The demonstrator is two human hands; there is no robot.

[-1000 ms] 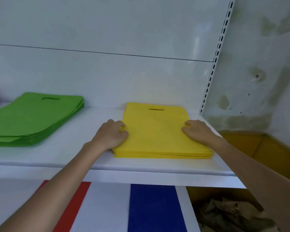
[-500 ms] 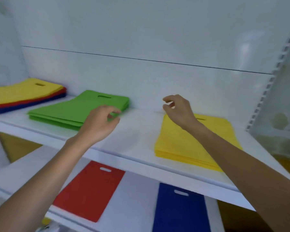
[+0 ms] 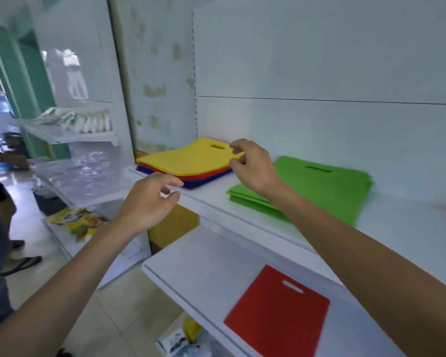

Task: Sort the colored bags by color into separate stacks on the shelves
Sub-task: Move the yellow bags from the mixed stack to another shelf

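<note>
Both hands swing left to the mixed pile (image 3: 206,175). The right hand (image 3: 252,168), half-curled and empty, is nearest, at the top yellow bag's (image 3: 191,157) right edge. The left hand (image 3: 147,202) hovers loosely curled, lower left.

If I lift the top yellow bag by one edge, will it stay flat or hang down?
It will probably droop: the yellow bag looks like one thin sheet. Likely very light. It may slide easily off the red bag beneath, since it lies loose.

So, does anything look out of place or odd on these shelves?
Yes: the mixed pile at the left end of the upper shelf has yellow over red over blue bags, unlike the all-green stack beside it. Nothing looks spilled or damaged.
</note>
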